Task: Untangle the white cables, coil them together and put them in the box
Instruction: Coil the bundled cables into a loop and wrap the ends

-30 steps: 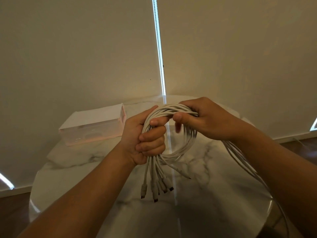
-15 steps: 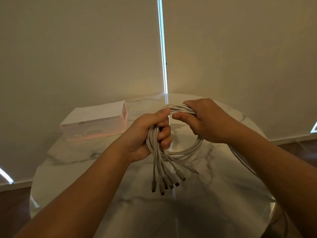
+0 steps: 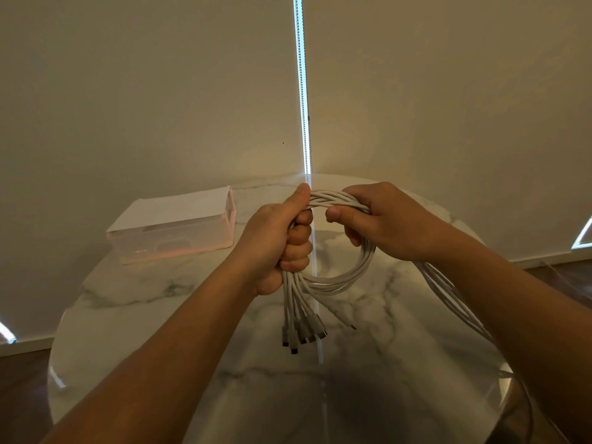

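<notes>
- Shifted upward, my left hand (image 3: pixel 278 248) clenches the white cables (image 3: pixel 339 277), right of the box (image 3: pixel 173 232).
- My right hand (image 3: pixel 384 225) grips their top; length trails loose, so I judge coiling unfinished.

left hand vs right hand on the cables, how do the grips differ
The left hand fists tightly round the white cables at the loop's left side; the right hand curls over its top right. Plug ends hang below the left hand; loose uncoiled lengths trail from under the right hand. Both grip the same bundle above the table.
</notes>
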`<state>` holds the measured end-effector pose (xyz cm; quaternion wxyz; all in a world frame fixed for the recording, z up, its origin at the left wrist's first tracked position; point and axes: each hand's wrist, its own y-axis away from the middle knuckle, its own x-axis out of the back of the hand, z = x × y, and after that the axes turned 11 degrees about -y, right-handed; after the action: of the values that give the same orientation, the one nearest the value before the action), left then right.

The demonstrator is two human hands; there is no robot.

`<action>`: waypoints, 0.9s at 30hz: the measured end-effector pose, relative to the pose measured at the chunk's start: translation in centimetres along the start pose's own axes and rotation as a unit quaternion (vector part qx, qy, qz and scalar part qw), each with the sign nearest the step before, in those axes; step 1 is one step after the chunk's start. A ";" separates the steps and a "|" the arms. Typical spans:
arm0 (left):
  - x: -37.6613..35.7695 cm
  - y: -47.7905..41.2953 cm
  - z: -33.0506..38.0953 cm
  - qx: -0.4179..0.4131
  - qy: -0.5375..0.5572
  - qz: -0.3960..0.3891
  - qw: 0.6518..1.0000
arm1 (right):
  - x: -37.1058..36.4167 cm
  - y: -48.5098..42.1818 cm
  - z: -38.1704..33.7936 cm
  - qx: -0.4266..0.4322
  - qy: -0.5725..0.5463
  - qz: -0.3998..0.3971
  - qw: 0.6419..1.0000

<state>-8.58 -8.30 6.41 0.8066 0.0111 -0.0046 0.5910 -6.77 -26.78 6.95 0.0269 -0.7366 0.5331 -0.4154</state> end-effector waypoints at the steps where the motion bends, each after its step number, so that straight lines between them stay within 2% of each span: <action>1: 0.0 -0.1 0.0 0.000 0.001 0.002 1.000 | 0.0 0.1 0.0 0.001 -0.005 -0.002 1.000; 10: 1.1 -0.5 0.1 0.003 0.050 0.043 0.998 | 0.7 2.2 0.6 -0.035 0.002 0.013 0.999; 14: 2.4 -0.8 0.8 -0.020 0.086 0.051 0.995 | 2.2 4.0 1.0 -0.116 -0.053 -0.032 0.991; 16: 3.4 -0.9 1.3 -0.027 0.102 0.054 0.993 | 2.8 5.2 1.9 -0.154 -0.028 -0.072 0.985; 18: 4.2 -0.9 1.7 -0.030 0.110 0.060 0.992 | 2.5 6.0 3.1 -0.178 0.011 -0.056 0.982; 23: 4.8 -1.0 2.5 -0.051 0.136 0.053 0.988 | 1.1 5.6 3.5 -0.133 0.099 0.058 0.984; 27: 6.3 -0.8 4.7 -0.089 0.161 0.066 0.981 | 3.1 2.3 2.2 -0.061 0.166 0.081 0.981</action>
<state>-5.85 -2.61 11.20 0.7537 -0.1567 0.0724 0.6341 -6.85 -31.14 6.27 -0.0736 -0.6118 0.6124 -0.4954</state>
